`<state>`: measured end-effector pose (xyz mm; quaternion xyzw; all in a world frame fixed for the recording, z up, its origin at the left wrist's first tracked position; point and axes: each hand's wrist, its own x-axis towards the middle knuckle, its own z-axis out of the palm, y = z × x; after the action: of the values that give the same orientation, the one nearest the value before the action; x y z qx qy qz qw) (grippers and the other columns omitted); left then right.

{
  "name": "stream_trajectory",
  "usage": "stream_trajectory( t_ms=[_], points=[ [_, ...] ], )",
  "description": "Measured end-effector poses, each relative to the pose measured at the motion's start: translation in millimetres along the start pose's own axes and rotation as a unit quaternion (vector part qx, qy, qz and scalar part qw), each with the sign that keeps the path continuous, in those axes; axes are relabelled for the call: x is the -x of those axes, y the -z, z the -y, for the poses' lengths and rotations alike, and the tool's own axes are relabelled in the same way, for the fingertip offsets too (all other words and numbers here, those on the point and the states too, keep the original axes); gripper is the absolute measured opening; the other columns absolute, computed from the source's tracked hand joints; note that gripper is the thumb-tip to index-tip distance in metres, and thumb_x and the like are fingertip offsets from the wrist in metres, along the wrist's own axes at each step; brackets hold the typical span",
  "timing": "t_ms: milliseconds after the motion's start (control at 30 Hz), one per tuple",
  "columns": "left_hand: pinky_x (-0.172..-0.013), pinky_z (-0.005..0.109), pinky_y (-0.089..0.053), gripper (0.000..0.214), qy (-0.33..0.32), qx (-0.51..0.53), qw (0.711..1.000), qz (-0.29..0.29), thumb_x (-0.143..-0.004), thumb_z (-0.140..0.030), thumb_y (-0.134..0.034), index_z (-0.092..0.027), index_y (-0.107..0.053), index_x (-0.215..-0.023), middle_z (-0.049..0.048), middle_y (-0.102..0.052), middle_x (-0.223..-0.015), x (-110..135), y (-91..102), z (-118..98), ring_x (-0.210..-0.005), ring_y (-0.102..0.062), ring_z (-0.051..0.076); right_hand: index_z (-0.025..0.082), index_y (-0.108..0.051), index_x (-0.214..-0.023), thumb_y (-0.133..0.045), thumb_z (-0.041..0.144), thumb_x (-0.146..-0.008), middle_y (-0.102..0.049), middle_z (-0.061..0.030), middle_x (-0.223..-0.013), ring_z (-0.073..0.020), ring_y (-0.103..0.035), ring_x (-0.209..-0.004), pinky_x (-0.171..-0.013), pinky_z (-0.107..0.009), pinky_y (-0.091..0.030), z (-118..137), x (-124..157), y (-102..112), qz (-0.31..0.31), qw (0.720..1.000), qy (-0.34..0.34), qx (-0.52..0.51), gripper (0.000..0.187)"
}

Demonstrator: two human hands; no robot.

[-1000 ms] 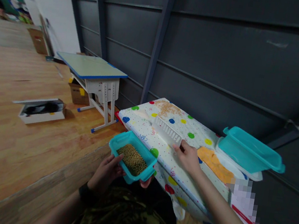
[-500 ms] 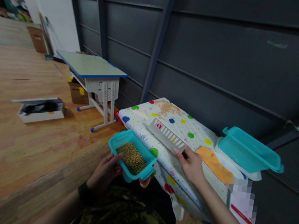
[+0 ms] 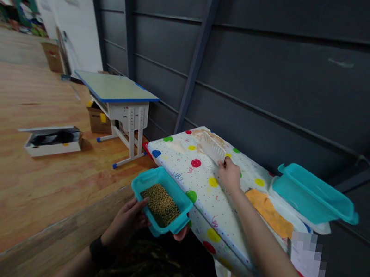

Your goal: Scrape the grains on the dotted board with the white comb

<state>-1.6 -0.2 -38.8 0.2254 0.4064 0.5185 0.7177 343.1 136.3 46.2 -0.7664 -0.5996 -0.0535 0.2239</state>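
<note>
My left hand supports a turquoise plastic container in front of my body. Its thumb rests on the near side, and fingertips show beneath the far corner. Small round yellowish beans, like soybeans, lie inside the container. Over the table, my right hand is closed around the dark handle of a white slotted spatula. The spatula's long blade stands on edge at a patch of scattered tan grains and partly hides them. Whether the blade touches the table cannot be made out.
A polka-dot cloth covers the table. A larger turquoise bin and an orange cloth are on its right. Beyond stands a dark panelled wall. At left are a school desk, an open white box and distant people.
My right hand has carried the spatula away from me, from the table's near side to the grain patch, and turned its blade on edge. My left hand still holds the container almost unmoved.
</note>
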Motion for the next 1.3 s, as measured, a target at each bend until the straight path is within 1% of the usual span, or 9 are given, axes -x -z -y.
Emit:
stream_trajectory(
  t_ms=[100, 200, 333, 433, 633, 867, 1067, 1167, 1300],
  points=[
    [-0.059, 0.028, -0.064, 0.045, -0.003, -0.001, 1.0, 0.0, -0.069, -0.037, -0.106, -0.018, -0.076, -0.097, -0.0023, -0.073, -0.069, 0.4, 1.6, 1.1, -0.055, -0.068, 0.014, 0.018, -0.075, -0.115, -0.052, 0.03, -0.106, -0.081, -0.014, -0.098, -0.0286, -0.071, -0.086, -0.073, -0.033, -0.038, 1.6, -4.0, -4.6, 0.008, 1.0, 0.008, 0.01, 0.028],
    [-0.06, 0.029, -0.066, 0.043, 0.003, 0.002, 1.0, -0.01, -0.069, -0.036, -0.106, -0.018, -0.075, -0.093, -0.0028, -0.071, -0.067, -1.2, 3.5, 1.8, -0.054, -0.067, 0.015, 0.019, -0.075, -0.11, -0.054, 0.032, -0.105, -0.081, -0.0136, -0.098, -0.0285, -0.071, -0.087, -0.072, -0.032, -0.038, 2.3, -3.2, -7.3, 0.009, 1.0, 0.013, -0.003, 0.025],
    [-0.058, 0.027, -0.065, 0.041, 0.016, 0.006, 1.0, -0.011, -0.07, -0.032, -0.104, -0.019, -0.077, -0.099, -0.0025, -0.073, -0.068, -3.5, 5.2, 2.4, -0.055, -0.07, 0.016, 0.021, -0.073, -0.102, -0.055, 0.033, -0.103, -0.08, -0.0114, -0.095, -0.0272, -0.069, -0.085, -0.073, -0.032, -0.038, 0.7, 0.7, -10.0, 0.002, 0.999, 0.028, -0.04, 0.022],
    [-0.057, 0.026, -0.064, 0.045, 0.014, 0.006, 1.0, -0.009, -0.067, -0.035, -0.106, -0.019, -0.078, -0.098, -0.0025, -0.073, -0.067, -4.0, 5.6, 3.2, -0.054, -0.069, 0.015, 0.021, -0.072, -0.098, -0.056, 0.034, -0.101, -0.078, -0.0101, -0.091, -0.0267, -0.068, -0.083, -0.073, -0.032, -0.038, -0.2, 0.5, -11.3, -0.006, 0.998, 0.034, -0.061, 0.02],
    [-0.054, 0.025, -0.063, 0.046, 0.019, 0.005, 1.0, -0.016, -0.062, -0.036, -0.109, -0.018, -0.076, -0.091, -0.003, -0.072, -0.064, -2.6, 5.4, 3.4, -0.051, -0.067, 0.014, 0.02, -0.073, -0.103, -0.055, 0.032, -0.103, -0.078, -0.011, -0.09, -0.0267, -0.067, -0.081, -0.071, -0.032, -0.036, 1.4, -4.9, -13.6, -0.013, 0.999, 0.009, -0.041, 0.021],
    [-0.055, 0.025, -0.064, 0.057, 0.013, 0.002, 1.0, -0.011, -0.055, -0.047, -0.111, -0.019, -0.078, -0.093, -0.0036, -0.072, -0.064, 0.8, 4.3, 2.3, -0.054, -0.069, 0.014, 0.021, -0.074, -0.106, -0.055, 0.035, -0.105, -0.081, -0.0117, -0.097, -0.0289, -0.07, -0.089, -0.075, -0.032, -0.039, -1.6, -4.7, -15.3, -0.001, 0.999, 0.038, -0.039, 0.024],
    [-0.056, 0.026, -0.064, 0.049, 0.014, -0.007, 1.0, -0.013, -0.063, -0.041, -0.109, -0.018, -0.079, -0.094, -0.0029, -0.072, -0.064, -1.5, 6.0, 4.6, -0.052, -0.065, 0.013, 0.019, -0.074, -0.113, -0.053, 0.033, -0.107, -0.081, -0.014, -0.097, -0.0287, -0.069, -0.086, -0.071, -0.033, -0.036, -0.1, -9.4, -14.4, -0.008, 1.0, 0.005, -0.012, 0.026],
    [-0.058, 0.028, -0.065, 0.047, 0.012, -0.022, 1.0, -0.013, -0.065, -0.043, -0.107, -0.018, -0.078, -0.093, -0.0036, -0.071, -0.065, -2.5, 8.5, 6.5, -0.053, -0.066, 0.013, 0.019, -0.074, -0.111, -0.055, 0.032, -0.106, -0.081, -0.013, -0.097, -0.0283, -0.069, -0.085, -0.072, -0.033, -0.035, -1.2, -10.2, -13.4, 0.007, 1.0, 0.014, -0.004, 0.024],
    [-0.058, 0.03, -0.065, 0.048, 0.017, -0.028, 0.999, -0.012, -0.068, -0.042, -0.105, -0.018, -0.079, -0.102, -0.0051, -0.068, -0.066, -2.2, 10.8, 7.4, -0.055, -0.066, 0.015, 0.021, -0.074, -0.106, -0.057, 0.033, -0.104, -0.08, -0.0105, -0.094, -0.0272, -0.068, -0.085, -0.072, -0.032, -0.036, -4.0, -9.0, -11.5, 0.01, 0.999, 0.034, -0.027, 0.021]
  ],
)
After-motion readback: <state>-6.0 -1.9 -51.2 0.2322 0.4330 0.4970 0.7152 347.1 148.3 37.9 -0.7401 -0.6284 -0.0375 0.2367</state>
